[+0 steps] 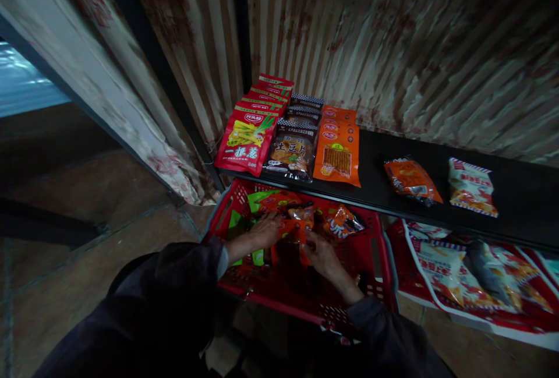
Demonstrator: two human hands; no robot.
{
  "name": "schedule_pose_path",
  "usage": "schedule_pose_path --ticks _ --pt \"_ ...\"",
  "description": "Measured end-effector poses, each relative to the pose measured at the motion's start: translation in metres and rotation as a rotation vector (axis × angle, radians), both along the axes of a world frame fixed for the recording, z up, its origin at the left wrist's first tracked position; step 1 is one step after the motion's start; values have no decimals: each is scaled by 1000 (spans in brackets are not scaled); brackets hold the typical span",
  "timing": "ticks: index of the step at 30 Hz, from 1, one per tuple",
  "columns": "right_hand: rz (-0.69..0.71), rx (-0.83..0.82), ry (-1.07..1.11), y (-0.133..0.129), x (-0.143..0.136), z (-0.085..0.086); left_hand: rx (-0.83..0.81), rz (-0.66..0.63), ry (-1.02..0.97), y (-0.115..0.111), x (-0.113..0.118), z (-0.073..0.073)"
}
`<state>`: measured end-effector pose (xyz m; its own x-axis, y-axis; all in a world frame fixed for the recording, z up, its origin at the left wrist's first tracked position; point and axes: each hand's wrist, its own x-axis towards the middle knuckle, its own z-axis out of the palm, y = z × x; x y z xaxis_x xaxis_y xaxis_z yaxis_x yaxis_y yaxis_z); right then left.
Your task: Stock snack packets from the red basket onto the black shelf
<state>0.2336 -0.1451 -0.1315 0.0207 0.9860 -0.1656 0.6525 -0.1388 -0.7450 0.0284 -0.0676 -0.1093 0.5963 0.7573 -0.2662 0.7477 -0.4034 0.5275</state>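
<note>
In the red basket [379, 250], an orange snack packet [288, 241] lies between my two hands. My left hand [264, 231] grips its left edge, the fingers pointing to the upper right. Its right edge is pinched by my right hand [324, 257]; the fingertips are partly in shadow. Around them in the basket are a green packet [236, 226] on the left and an orange snack bag with white lettering [343, 223] on the right. The lower part of the packet is dark and hard to make out.
A black shelf [371, 162] runs behind the basket. It carries rows of red packets [251, 139], dark packets [293, 148] and orange packets [338, 151], plus an orange bag [413, 180] and a white bag [471, 186]. Below right is a box of white-and-red bags [445, 267].
</note>
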Motion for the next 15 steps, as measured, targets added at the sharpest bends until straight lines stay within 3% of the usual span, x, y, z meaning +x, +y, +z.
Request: schedule_pose_path --ticks 5,15 --pt "-23 -146 86 6 6 -14 -149 135 159 3 2 -5" --pt "100 -273 55 1 7 -33 -221 263 73 11 -3 -7"
